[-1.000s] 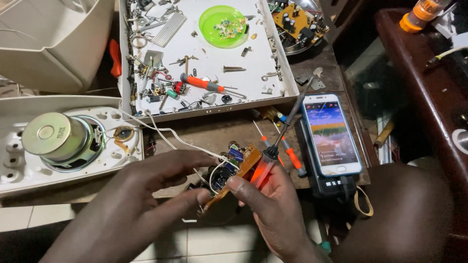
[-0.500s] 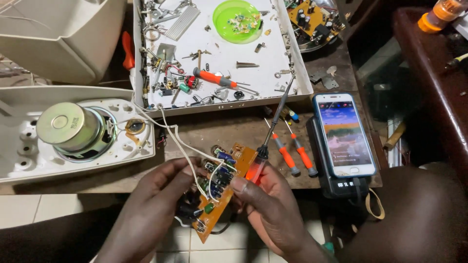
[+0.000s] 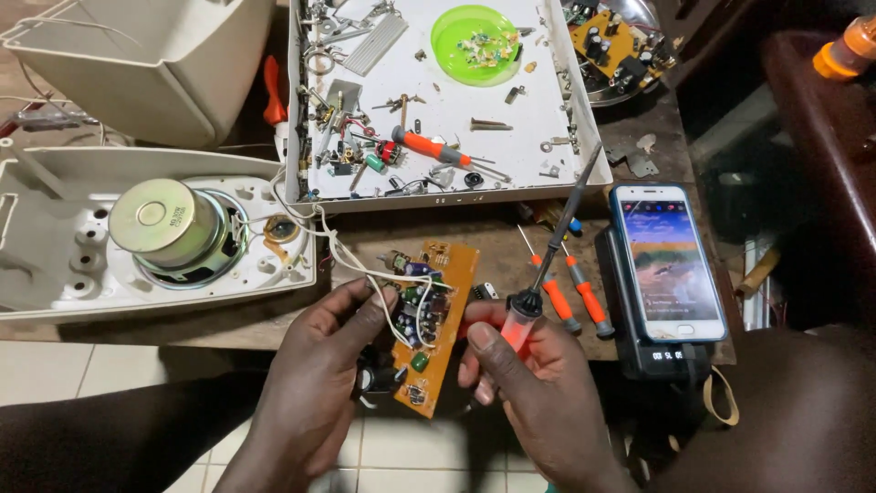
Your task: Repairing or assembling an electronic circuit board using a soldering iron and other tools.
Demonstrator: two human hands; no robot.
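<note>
My left hand (image 3: 315,374) grips the left edge of an orange circuit board (image 3: 439,315) that carries small capacitors and white wires. My right hand (image 3: 534,393) steadies the board's right edge and also holds a screwdriver (image 3: 546,265) with a clear red handle, its shaft pointing up and to the right. The white wires (image 3: 342,251) run from the board to a round speaker (image 3: 178,228) set in a white plastic housing (image 3: 55,265) at the left.
A white tray (image 3: 547,178) of screws, parts, a green dish (image 3: 474,32) and an orange-handled screwdriver (image 3: 438,151) lies ahead. Two small orange screwdrivers (image 3: 579,297) lie by a lit phone (image 3: 668,263) on a black power bank. Another circuit board (image 3: 620,36) sits at the far right.
The board has turned from nearly edge-on to face the camera more fully. Both hands shifted slightly right and down, and the screwdriver stands more upright.
</note>
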